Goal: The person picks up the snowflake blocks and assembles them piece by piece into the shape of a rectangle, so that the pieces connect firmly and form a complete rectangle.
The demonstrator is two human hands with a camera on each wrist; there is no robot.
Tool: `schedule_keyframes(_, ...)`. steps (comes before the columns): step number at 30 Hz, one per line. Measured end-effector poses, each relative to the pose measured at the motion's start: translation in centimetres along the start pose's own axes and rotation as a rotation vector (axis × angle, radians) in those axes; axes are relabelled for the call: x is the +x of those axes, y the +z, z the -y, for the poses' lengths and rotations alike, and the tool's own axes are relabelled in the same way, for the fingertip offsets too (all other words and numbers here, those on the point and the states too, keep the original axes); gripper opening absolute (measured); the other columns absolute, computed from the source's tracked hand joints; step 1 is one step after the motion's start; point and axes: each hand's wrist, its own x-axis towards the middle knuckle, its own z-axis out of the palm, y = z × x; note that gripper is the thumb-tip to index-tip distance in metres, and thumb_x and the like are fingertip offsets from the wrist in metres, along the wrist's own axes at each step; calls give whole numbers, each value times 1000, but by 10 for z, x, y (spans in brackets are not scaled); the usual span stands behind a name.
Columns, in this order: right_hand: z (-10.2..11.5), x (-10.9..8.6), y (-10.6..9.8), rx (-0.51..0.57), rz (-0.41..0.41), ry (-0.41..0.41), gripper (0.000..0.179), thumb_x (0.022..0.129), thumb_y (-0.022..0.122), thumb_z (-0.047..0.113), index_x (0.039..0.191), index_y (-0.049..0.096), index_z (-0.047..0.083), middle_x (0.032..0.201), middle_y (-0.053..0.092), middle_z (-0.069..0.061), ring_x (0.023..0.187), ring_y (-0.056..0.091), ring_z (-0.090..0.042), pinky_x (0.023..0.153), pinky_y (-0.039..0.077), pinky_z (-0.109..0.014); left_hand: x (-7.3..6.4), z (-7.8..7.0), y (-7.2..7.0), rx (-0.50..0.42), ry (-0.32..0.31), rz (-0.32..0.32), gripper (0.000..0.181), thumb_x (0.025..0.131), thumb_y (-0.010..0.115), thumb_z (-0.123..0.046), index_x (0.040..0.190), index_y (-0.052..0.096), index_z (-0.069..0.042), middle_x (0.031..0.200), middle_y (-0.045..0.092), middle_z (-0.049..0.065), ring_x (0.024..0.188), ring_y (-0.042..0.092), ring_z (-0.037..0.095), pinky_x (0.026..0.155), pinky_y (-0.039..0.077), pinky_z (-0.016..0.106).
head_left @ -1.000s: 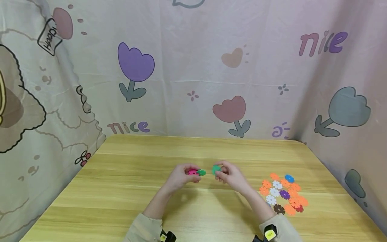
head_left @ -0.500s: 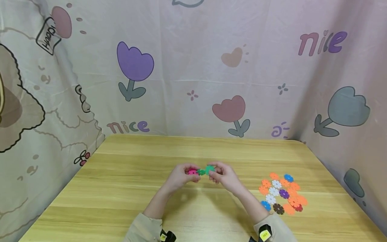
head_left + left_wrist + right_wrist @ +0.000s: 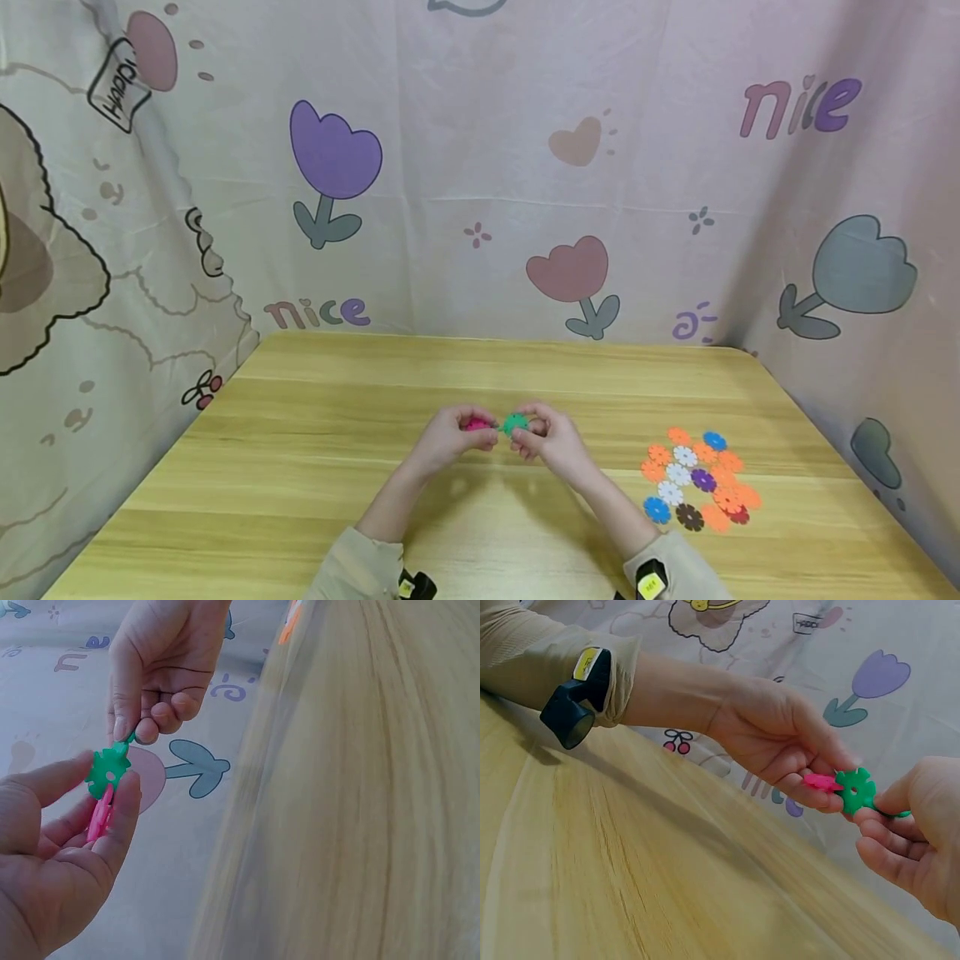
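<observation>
My left hand (image 3: 450,435) holds a pink snowflake disc (image 3: 99,817), pinching it between thumb and fingers. Slotted into that disc at an angle is a green snowflake disc (image 3: 855,790), its notched rim and centre hole showing in the right wrist view. A second green disc (image 3: 516,424) is pinched by the thumb and fingertips of my right hand (image 3: 553,437). Its edge meets the first green disc, so the pieces form a short row between the two hands. Both hands are raised over the middle of the wooden table (image 3: 337,483).
To the right on the table lies a loose spread of snowflake discs: several orange ones (image 3: 705,452), white ones (image 3: 678,474), blue ones (image 3: 657,510), a purple one (image 3: 703,480), a brown one (image 3: 690,517) and a red one (image 3: 740,515). A printed curtain (image 3: 450,150) hangs behind.
My right hand has moved left, bringing its green disc against the green one at my left hand. The joined green disc now shows almost edge-on in the head view. My left hand has barely moved.
</observation>
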Motion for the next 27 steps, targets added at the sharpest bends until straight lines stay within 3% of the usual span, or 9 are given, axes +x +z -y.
schedule_keyframes(4,6,-2,2,-34,-13,-10,26,86,58,-8,111,54,-12,75,63,-21,60,59,-21,57,53,-34,2,5,-1,-25,4,9,26,89,62,-9,104,58,13,92,62,20,87,62,38,79,51,44)
schedule_keyframes(12,-11,-1,4,-90,-29,-66,27,87,60,-3,113,56,-6,71,63,-16,56,56,-15,52,51,-28,2,5,-2,-13,2,12,24,86,64,-5,103,59,11,85,63,9,78,61,19,79,51,43)
schedule_keyframes(18,-13,-2,8,-13,-51,-81,24,87,61,-2,110,57,-5,70,61,-14,54,55,-13,49,50,-26,2,3,0,32,37,-6,24,85,66,-6,102,61,10,83,63,9,77,61,17,77,51,38)
schedule_keyframes(27,-18,-3,11,71,-39,-106,21,88,59,-3,107,55,-8,70,60,-16,53,55,-11,50,51,-25,1,2,2,25,53,-7,23,85,65,-3,101,61,12,84,64,10,76,61,15,74,52,31)
